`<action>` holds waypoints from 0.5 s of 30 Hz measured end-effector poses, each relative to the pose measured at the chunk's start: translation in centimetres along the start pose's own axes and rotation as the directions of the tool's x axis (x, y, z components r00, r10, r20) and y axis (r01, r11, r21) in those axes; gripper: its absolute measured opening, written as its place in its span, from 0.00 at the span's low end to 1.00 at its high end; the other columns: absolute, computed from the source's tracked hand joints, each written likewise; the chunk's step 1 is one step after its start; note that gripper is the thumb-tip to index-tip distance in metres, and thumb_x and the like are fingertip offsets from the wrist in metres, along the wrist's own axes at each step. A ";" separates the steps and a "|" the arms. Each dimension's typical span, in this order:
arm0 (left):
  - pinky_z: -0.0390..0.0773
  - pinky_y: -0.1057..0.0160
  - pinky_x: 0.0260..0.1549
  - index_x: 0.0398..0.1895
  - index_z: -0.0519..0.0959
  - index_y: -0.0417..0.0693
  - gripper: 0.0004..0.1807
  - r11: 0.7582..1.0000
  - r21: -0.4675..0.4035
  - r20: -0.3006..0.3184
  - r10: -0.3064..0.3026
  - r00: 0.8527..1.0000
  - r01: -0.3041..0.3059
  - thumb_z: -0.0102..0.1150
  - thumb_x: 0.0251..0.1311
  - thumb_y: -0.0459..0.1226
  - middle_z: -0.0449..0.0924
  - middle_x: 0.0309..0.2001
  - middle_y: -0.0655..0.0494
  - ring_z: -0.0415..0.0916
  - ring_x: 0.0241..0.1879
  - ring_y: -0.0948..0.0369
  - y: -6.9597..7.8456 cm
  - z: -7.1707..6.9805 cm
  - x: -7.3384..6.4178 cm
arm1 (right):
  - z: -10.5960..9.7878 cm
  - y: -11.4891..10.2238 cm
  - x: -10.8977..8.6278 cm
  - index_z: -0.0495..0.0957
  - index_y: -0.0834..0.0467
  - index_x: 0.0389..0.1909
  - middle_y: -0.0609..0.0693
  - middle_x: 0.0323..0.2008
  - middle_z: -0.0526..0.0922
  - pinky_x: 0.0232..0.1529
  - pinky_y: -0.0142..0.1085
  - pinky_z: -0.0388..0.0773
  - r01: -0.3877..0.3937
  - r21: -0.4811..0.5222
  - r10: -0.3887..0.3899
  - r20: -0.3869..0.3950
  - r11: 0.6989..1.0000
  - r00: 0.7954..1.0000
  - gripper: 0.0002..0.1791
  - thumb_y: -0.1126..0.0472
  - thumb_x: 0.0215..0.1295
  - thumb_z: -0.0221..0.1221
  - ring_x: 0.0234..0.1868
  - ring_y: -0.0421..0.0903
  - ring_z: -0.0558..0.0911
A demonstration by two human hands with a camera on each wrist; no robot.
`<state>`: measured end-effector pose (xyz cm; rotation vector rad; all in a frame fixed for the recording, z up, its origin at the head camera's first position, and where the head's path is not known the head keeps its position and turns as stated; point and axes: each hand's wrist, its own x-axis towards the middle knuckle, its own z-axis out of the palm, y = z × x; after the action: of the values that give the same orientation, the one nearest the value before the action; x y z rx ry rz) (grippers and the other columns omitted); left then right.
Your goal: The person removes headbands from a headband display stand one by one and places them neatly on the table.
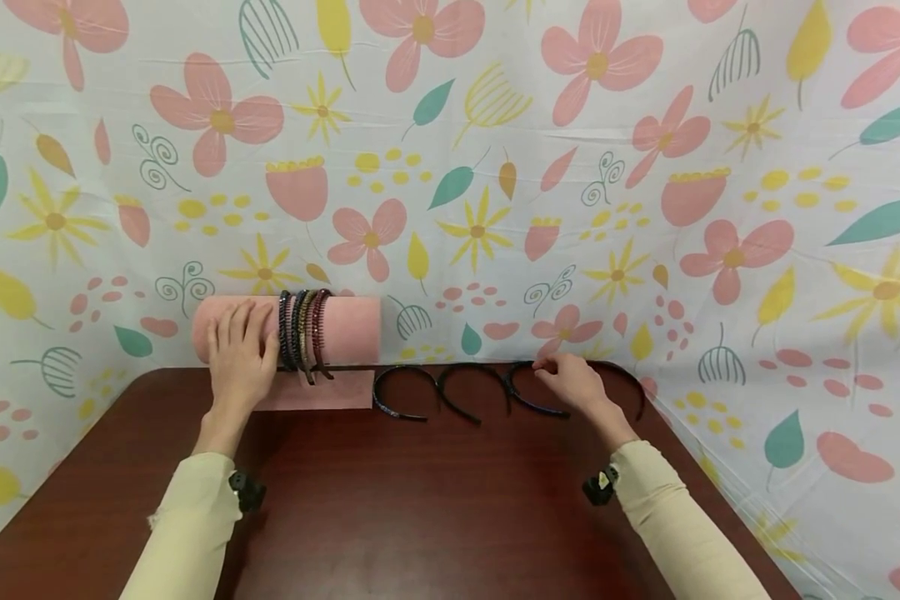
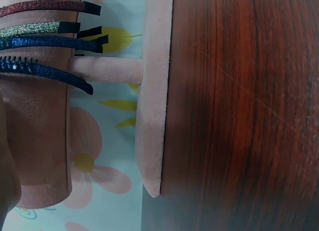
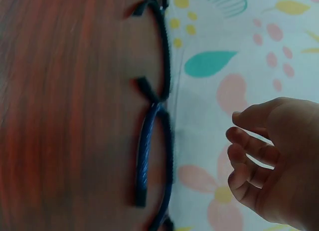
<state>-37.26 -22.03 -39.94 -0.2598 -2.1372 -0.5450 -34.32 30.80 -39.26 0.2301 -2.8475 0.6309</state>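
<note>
A pink plush headband stand (image 1: 354, 327) lies at the back left, its padded roll carried on a post (image 2: 107, 70) above a flat base (image 2: 152, 121). My left hand (image 1: 242, 337) rests on the roll's left part, fingers stretched over it. Several glittery headbands (image 1: 300, 333), in dark blue, gold and red, hang round the roll just right of that hand. Over the row of dark headbands (image 1: 461, 408) on the table hovers my right hand (image 1: 573, 385). Its fingers are loosely bent with nothing between them. In the right wrist view a blue headband (image 3: 144, 151) stands apart from the fingertips.
The dark reddish-brown table (image 1: 420, 500) extends in front of the stand and the headbands. Directly behind its back edge hangs a white flowered cloth (image 1: 487, 125). Another black headband (image 1: 633, 387) lies at the right end of the row, near the table's corner.
</note>
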 end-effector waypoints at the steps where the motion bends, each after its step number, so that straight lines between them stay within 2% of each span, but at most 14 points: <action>1: 0.40 0.40 0.74 0.67 0.68 0.49 0.24 1.000 0.001 -0.001 -0.002 1.000 0.002 0.42 0.72 0.45 0.63 0.71 0.43 0.52 0.73 0.44 0.0 0.0 0.0 | 0.0 -0.5 0.1 0.83 0.52 0.49 0.53 0.45 0.86 0.40 0.49 0.80 0.011 0.000 -0.011 -0.003 1.000 1.000 0.12 0.54 0.71 0.56 0.42 0.51 0.84; 8: 0.38 0.40 0.75 0.68 0.67 0.50 0.24 1.000 0.003 0.012 -0.009 1.000 0.009 0.41 0.73 0.46 0.61 0.72 0.44 0.51 0.74 0.45 -0.1 0.1 0.1 | 0.4 -3.7 1.0 0.83 0.51 0.48 0.50 0.42 0.86 0.40 0.47 0.80 0.058 0.019 -0.058 -0.019 0.998 0.998 0.11 0.54 0.71 0.56 0.42 0.50 0.84; 13: 0.39 0.40 0.75 0.68 0.67 0.50 0.24 1.000 0.004 0.009 -0.014 1.000 0.014 0.42 0.72 0.46 0.62 0.72 0.44 0.51 0.74 0.45 -0.2 0.2 0.1 | 0.9 -6.0 1.5 0.83 0.52 0.49 0.50 0.39 0.87 0.24 0.38 0.74 0.109 0.039 -0.108 -0.023 0.993 0.994 0.13 0.52 0.72 0.56 0.28 0.45 0.82; 15: 0.39 0.40 0.75 0.68 0.67 0.51 0.24 1.000 0.005 0.012 -0.014 1.000 0.014 0.42 0.73 0.46 0.62 0.72 0.45 0.52 0.74 0.45 -0.2 0.3 0.0 | 1.1 -6.7 1.7 0.83 0.51 0.49 0.49 0.38 0.86 0.21 0.36 0.71 0.123 0.051 -0.122 -0.024 0.991 0.992 0.12 0.53 0.72 0.55 0.23 0.43 0.78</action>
<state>-37.53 -22.04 -40.10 -0.2463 -2.1532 -0.5475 -34.81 24.12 -37.12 0.4015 -2.7736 0.6786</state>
